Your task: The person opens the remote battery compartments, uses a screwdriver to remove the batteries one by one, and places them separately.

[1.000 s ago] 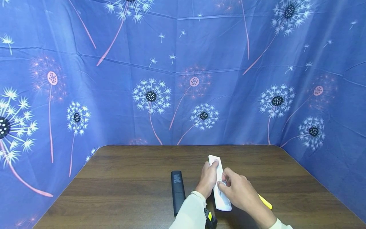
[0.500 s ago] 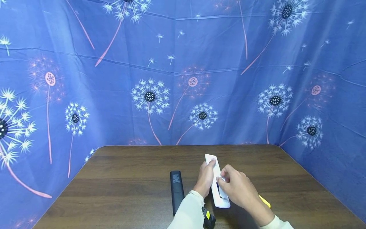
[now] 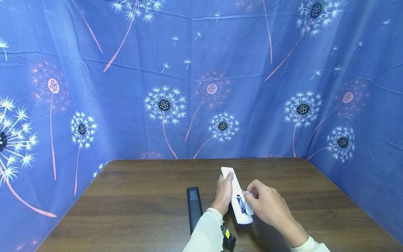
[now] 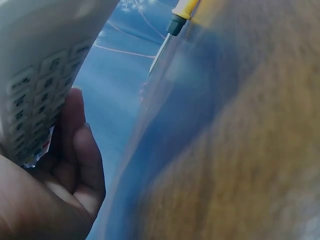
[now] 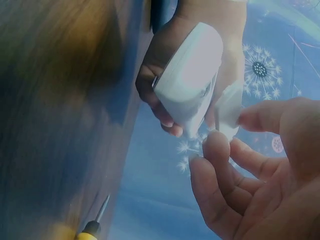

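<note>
My left hand grips a white remote control with its back turned up, the thumb lying along the far part. Blue batteries show in its uncovered compartment. The keypad side faces down and appears in the left wrist view, with rows of buttons. Between thumb and fingers, my right hand pinches the white battery cover, which stands tilted beside the compartment's right edge. Part of the cover is hidden by the fingers in the head view.
A black remote control lies on the wooden table, left of my left forearm. A screwdriver with a yellow handle lies on the table, hidden by my right hand in the head view. A patterned blue cloth hangs behind.
The battery cover has come up off the white remote's back toward the right, in my right hand, baring the batteries. My left hand has shifted slightly left with the remote.
</note>
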